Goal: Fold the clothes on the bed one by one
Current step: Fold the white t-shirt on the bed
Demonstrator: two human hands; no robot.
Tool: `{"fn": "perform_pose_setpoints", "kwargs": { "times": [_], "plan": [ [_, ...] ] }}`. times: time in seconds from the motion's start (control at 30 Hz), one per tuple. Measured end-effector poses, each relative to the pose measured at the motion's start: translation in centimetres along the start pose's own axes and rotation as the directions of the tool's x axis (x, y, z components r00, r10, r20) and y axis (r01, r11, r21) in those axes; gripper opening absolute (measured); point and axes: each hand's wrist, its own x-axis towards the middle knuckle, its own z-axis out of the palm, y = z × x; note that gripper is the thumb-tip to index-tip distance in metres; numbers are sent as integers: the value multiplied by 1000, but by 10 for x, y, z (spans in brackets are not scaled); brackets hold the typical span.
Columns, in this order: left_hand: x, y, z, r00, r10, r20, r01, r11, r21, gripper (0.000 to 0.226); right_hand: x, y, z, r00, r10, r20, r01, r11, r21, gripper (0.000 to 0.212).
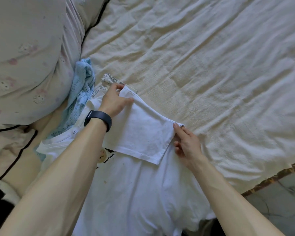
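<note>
On the cream quilted bed (211, 65), the white cotton T-shirt (134, 193) lies flat, its folded sleeve flap (143, 133) stretched between left hand (114, 101) and right hand (186, 143), each pinching a corner

open bedspread (211, 65) right, pillow (27, 57) left
</note>
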Motion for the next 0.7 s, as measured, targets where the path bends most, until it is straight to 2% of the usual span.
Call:
{"fn": "perform_pose_setpoints", "kwargs": {
  "times": [0.07, 0.13, 0.23, 0.3, 0.37, 0.43, 0.5, 0.63, 0.7],
  "plan": [
    [-12, -3, -1, 999, 29, -37, -26, 997, 78, 58, -5, -4, 2, 998, 9, 57, 2, 982, -188, 21],
    [-26, -8, -3, 994, 53, -99, -39, 989, 142, 58, -14, -7, 7, 994, 45, 99, -3, 921, -390, 30],
    [-48, -19, -6, 992, 41, -122, -15, 979, 205, 50, -29, 0, 14, 981, 131, 144, -26, 820, -571, 25],
    [-61, -28, -10, 995, 5, -102, 24, 959, 282, 49, -33, 12, 15, 978, 143, 152, -22, 796, -605, 18],
    [-72, -38, -16, 999, -23, -48, 38, 940, 338, 50, -38, 23, 15, 980, 112, 162, -5, 836, -549, 13],
    [-79, -48, -22, 1000, -11, 0, 10, 941, 338, 50, -42, 33, 12, 982, 97, 163, -19, 906, -423, 12],
    [-83, -54, -28, 1000, 13, -25, -5, 946, 323, 46, -48, 41, 7, 987, 84, 138, -17, 902, -431, 15],
    [-91, -64, -24, 998, 51, -48, -23, 891, 454, 51, -52, 47, -9, 993, 23, 119, 68, 701, -710, 20],
    [-96, -69, -16, 997, 55, -59, -21, 885, 466, 59, -50, 39, -16, 986, 4, 164, 135, 550, -824, 16]
  ]
}}
